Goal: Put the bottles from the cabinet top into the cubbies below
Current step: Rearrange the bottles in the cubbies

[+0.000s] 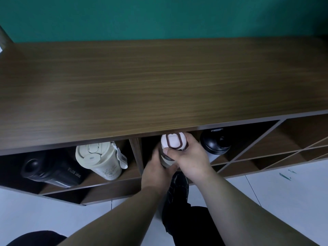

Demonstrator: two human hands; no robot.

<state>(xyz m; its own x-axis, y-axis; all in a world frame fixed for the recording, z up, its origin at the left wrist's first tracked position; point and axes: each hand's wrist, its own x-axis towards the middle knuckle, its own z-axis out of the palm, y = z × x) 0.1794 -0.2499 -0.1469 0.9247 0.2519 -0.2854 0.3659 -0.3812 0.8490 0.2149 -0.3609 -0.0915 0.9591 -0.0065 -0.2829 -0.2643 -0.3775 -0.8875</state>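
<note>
A white bottle with a brown-trimmed lid (173,141) sits at the mouth of the middle cubby, just under the front edge of the wooden cabinet top (159,82). My left hand (157,172) wraps its body from the left. My right hand (190,158) grips it near the lid from the right. To its right in the same cubby stands a black bottle (215,143). The left cubby holds a cream coffee tumbler (100,159) and a black sport bottle (51,170) lying tilted. No bottle shows on the cabinet top.
Open cubbies with slanted dividers (276,148) lie to the right. A green wall (159,16) rises behind the cabinet. Below are pale floor tiles (284,183), and my dark shoe (178,185) under the hands.
</note>
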